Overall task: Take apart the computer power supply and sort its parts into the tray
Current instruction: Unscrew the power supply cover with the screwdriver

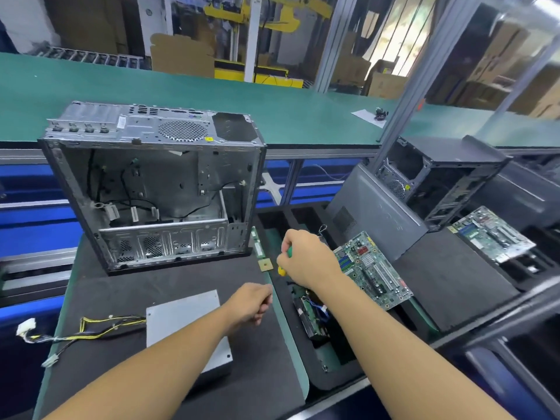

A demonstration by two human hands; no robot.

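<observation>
The right hand (306,259) gripped the screwdriver (289,252) over the tray (448,283), and the left hand (251,303) had fingers curled, contents untellable; a slip could gouge the motherboard (372,271).

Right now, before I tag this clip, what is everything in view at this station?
power supply: one, silver-grey, near end of mat, partly behind left forearm
cable bundle: one, yellow-black with white plugs, left of power supply
mat: one, black, on the bench
open case: one, silver, far end of mat
foam tray: one, black, right of mat
motherboard: one, green, in tray
second motherboard: one, green, farther right
drive: one, dark, tray compartment
side panel: one, grey, leaning behind tray
dark case: one, black, far right
tool: one, green-yellow, over tray
left hand: curled, over mat
right hand: grips tool
</observation>
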